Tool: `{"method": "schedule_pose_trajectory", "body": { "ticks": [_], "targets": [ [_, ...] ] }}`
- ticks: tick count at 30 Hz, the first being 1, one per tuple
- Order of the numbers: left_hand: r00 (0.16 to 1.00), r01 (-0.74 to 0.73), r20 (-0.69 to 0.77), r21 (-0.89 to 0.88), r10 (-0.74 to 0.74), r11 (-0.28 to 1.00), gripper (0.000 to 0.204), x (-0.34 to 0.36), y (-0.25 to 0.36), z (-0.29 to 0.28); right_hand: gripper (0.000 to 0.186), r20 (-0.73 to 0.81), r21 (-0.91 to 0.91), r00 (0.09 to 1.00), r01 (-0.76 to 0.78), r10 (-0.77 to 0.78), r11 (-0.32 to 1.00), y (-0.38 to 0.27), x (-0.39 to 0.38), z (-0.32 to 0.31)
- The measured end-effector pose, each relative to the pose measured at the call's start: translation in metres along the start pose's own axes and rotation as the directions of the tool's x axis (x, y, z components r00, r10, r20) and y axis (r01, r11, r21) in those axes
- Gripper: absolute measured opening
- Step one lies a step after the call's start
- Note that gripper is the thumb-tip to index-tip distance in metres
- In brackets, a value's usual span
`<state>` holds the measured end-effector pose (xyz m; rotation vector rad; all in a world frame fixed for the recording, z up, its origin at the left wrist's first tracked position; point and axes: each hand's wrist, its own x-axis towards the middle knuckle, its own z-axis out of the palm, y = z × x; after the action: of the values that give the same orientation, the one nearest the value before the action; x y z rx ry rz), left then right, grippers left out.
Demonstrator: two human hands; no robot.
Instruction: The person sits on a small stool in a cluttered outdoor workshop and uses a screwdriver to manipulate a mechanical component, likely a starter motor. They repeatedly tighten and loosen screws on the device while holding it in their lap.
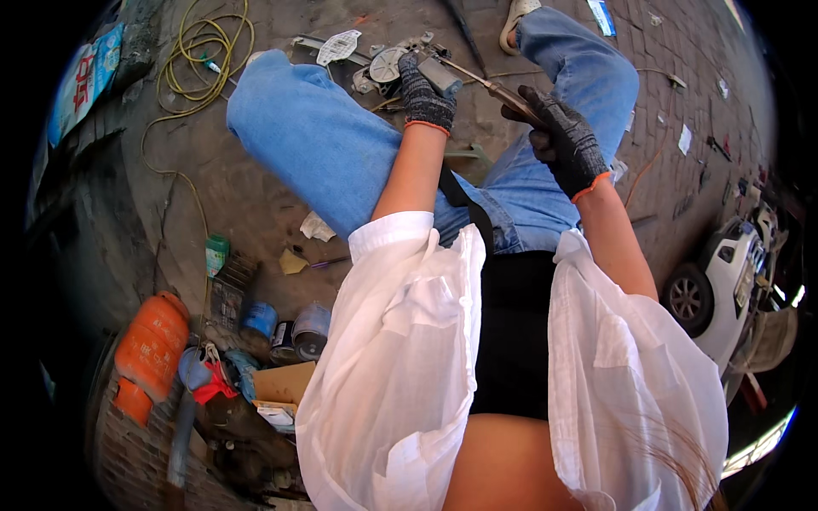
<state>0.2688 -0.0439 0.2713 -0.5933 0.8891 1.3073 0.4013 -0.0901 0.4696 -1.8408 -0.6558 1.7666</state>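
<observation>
Gloves (590, 160), dark grey with orange cuffs, cover both hands in the head view, held apart. The left hand (424, 95) is closed on the grey cylinder (440, 76) of a metal mechanism (386, 66) between the knees. The right hand (561, 132) grips a slim brown-handled tool (498, 89), its shaft directed at the mechanism; tip contact cannot be told. Yellow hose (176, 64) lies coiled on the paved floor (652, 47), left of the mechanism.
</observation>
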Motion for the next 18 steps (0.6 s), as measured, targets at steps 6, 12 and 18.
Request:
{"method": "schedule_pose_trajectory", "body": {
  "ticks": [6, 12, 18],
  "targets": [
    [0.999, -0.032, 0.037, 0.056, 0.03, 0.998, 0.04, -0.006, -0.003, 0.002, 0.032, 0.241, 0.052, 0.969, -0.072, 0.057, 0.996, 0.013, 0.011, -0.012],
    [0.999, 0.007, -0.045, 0.098, -0.002, 0.995, 0.043, -0.004, -0.005, 0.002, 0.036, 0.079, -0.791, 0.872, 0.35, -0.483, 0.502, 0.013, 0.003, 0.004],
    [0.999, -0.012, -0.048, 0.043, 0.014, 0.999, 0.042, -0.001, -0.004, 0.001, 0.036, -0.091, -0.084, 0.994, 0.051, -0.058, 0.995, 0.013, 0.009, -0.017]
  ]
}}
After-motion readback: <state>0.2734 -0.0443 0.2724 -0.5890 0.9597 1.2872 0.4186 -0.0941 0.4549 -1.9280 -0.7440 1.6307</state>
